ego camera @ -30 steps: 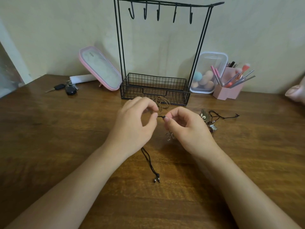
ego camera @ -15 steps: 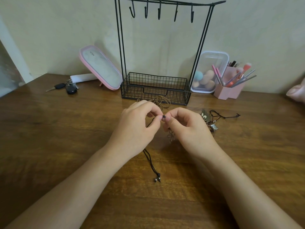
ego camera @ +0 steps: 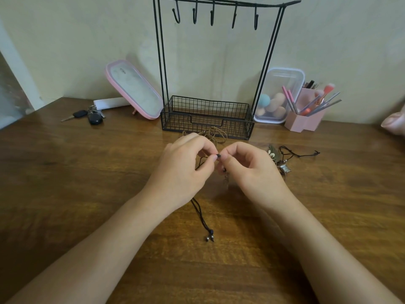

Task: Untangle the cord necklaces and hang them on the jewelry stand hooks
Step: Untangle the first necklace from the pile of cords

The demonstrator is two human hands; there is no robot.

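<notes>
**Item in hand.** The left hand (ego camera: 184,170) and right hand (ego camera: 252,170) meet fingertip to fingertip above the counter (ego camera: 65,172). Each pinches the black cord necklace (ego camera: 202,216) at a small dark knot or bead (ego camera: 218,156), and it is too small to tell which. The cord's tail trails out below the left wrist toward the person and ends in small beads (ego camera: 209,238). Judged: untangling of this piece is under way and not finished.

**Items waiting.**
- Brown cord necklace (ego camera: 215,134): a loose heap just behind the hands, close against the front of the wire basket (ego camera: 206,119).
- A further bunch of cords with shells and metal pendants (ego camera: 282,159): on the counter just right of the right hand, held by neither hand.

**Destination.** The jewelry stand (ego camera: 161,62) is upright near the wall. It has five hooks (ego camera: 177,16) on the top bar, and all are bare. Judged: nothing is hung yet, so all of the hanging and most of the untangling are left.

**Pose.**
- Left hand: thumb and forefinger are closed on the knot, the other fingers are curled, and the back of the hand faces the camera.
- Right hand: the same pinch mirrored, with the knuckles raised.
- Forearms: they converge from the lower corners, and whether the wrists rest on the counter cannot be told.
</notes>
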